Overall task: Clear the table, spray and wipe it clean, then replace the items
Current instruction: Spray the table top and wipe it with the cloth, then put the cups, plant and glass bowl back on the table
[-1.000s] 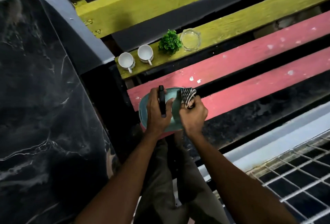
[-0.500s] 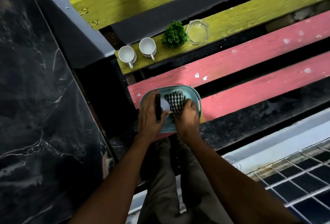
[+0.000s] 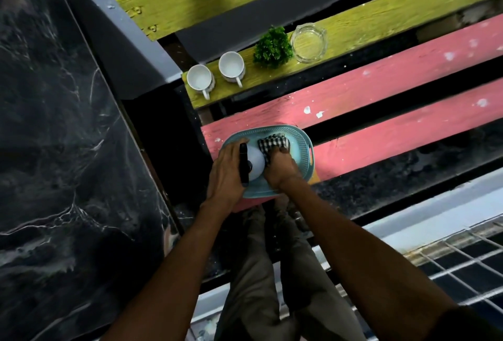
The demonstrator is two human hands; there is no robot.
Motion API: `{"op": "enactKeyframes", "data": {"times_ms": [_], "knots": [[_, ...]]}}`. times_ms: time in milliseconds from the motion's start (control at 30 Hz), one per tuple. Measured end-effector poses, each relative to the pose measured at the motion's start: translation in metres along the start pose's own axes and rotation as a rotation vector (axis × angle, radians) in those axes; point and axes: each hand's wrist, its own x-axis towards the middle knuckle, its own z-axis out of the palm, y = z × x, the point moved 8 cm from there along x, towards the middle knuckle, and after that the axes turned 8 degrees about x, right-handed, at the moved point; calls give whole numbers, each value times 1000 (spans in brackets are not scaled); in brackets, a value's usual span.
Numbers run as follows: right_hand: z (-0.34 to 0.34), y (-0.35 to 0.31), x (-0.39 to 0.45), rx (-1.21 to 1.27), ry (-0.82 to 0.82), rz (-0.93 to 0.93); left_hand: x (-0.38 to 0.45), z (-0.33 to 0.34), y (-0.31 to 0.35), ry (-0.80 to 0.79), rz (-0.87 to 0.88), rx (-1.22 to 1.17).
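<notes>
A light blue tray (image 3: 304, 144) rests on the pink plank (image 3: 381, 90) of a slatted bench. My left hand (image 3: 227, 169) grips a spray bottle (image 3: 255, 162) with a white body and a black trigger head, standing in the tray. My right hand (image 3: 280, 168) presses a black-and-white checked cloth (image 3: 272, 143) into the tray beside the bottle. The dark marble table (image 3: 54, 150) fills the left side of the view.
On the yellow plank (image 3: 367, 25) behind stand two white cups (image 3: 200, 78) (image 3: 231, 64), a small green plant (image 3: 273, 48) and a glass ashtray (image 3: 309, 42). Gaps run between the planks. A wire grid (image 3: 449, 264) lies at lower right. My legs show below.
The checked cloth, bunched in my right hand above the tray's rim, has been lowered flat into the tray. The spray bottle has come down into the tray with my left hand.
</notes>
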Motion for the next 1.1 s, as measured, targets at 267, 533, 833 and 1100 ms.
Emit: {"op": "enactKeyframes", "data": {"times_ms": [267,533,833,1100], "knots": [[-26,-7,-14,-35,81,-8,4,-7,-17,-118,-110,23],[-65,-34,-29,-159,179,-45,27,-47,-27,139,-250,-203],[-146,-117,0,273,312,-180,95,-58,-77,228,-654,-422],[-95,-142,112,434,162,-10,131,-40,-110,128,-884,-581]]}}
